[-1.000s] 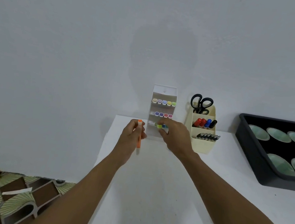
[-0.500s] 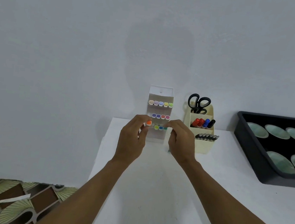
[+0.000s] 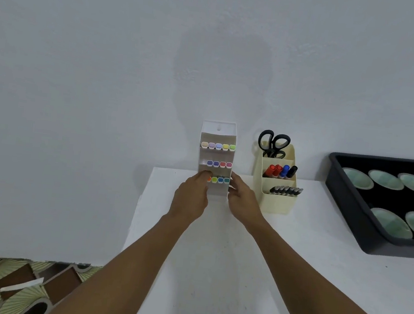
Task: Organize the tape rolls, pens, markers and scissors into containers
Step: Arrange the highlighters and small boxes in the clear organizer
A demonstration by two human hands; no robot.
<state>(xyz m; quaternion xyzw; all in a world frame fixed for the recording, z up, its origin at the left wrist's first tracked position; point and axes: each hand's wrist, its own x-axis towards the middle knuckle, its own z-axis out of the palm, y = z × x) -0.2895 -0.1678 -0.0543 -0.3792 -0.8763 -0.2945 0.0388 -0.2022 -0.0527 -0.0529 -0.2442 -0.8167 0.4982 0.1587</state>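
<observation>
A white tiered marker holder [image 3: 218, 132] stands at the table's back edge against the wall, with three rows of coloured markers. My left hand [image 3: 190, 199] is at its bottom row, a fingertip pressing on the orange marker [image 3: 209, 179] in the leftmost slot. My right hand [image 3: 243, 202] rests against the holder's right side with relaxed fingers. To the right, a cream organizer [image 3: 276, 203] holds black scissors [image 3: 273, 143], red, blue and black markers [image 3: 280, 171] and a row of dark pens [image 3: 286, 190].
A black tray [image 3: 372, 240] at the right holds several pale green round items [image 3: 390, 224]. The white table [image 3: 214, 261] ends at its left edge near my left forearm. Patterned objects [image 3: 18, 287] lie below at the lower left.
My left hand carried the orange marker to the holder and it now sits in the bottom row. My right hand moved from that row to the holder's right side.
</observation>
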